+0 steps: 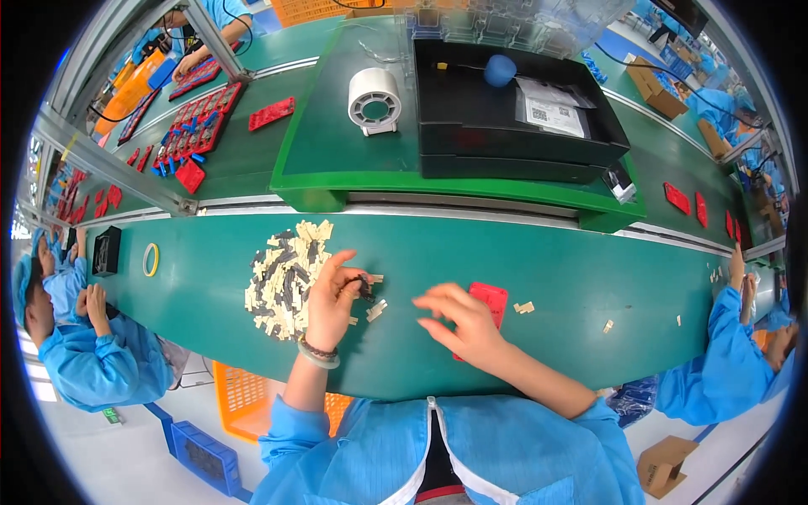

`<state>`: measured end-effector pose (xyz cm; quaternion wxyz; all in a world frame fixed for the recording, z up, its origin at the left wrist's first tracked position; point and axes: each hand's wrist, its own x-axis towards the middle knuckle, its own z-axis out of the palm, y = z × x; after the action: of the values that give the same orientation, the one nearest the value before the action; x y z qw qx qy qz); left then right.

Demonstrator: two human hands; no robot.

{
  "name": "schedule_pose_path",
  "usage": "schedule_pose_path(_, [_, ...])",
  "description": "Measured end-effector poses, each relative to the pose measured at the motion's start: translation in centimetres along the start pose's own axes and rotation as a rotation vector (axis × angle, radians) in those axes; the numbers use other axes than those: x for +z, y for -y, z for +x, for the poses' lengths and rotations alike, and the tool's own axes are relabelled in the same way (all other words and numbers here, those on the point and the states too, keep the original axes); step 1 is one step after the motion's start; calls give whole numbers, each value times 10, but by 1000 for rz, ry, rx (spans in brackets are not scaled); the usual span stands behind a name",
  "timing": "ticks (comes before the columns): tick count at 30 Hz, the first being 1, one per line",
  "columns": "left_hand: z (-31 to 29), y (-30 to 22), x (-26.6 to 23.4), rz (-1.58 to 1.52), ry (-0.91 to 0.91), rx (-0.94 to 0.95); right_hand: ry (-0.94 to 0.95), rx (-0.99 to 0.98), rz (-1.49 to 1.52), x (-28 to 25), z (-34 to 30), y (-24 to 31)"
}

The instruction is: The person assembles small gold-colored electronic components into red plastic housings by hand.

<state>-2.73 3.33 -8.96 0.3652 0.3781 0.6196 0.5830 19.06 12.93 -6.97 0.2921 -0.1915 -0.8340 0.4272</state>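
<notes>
Close to the pile of small cream and dark grey parts (286,278), my left hand (331,296) has its fingers curled. Between its thumb and fingers are small black pieces (364,288), whose exact kind I cannot make out. A few loose cream pieces (376,310) lie just right of that hand. My right hand (463,321) is open, its fingers apart and nothing in them. It is over a red plastic tray (497,305), which it partly covers; I cannot tell whether it touches the tray.
A black box (505,151) and a white tape roll holder (374,99) stand on a raised green shelf ahead. Loose cream pieces (524,308) lie to the right. A yellow tape ring (151,260) is at the left. Co-workers sit at both sides; an orange crate (240,404) stands below.
</notes>
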Motion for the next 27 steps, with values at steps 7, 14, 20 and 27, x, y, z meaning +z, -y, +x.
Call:
schedule_pose_path(7, [-19,-19,21,194,14,97,-62,12,189,35,47,-8])
schedule_pose_path(14, [-18,-23,14,572,115,267,66,-145,146,-18,20,-3])
schedule_pose_path(20, [-7,-33,38,-375,550,-359,274,-431,-13,-49,16,-1])
schedule_pose_path(27, [-19,-20,59,-356,245,-230,130,42,226,-39,4,0])
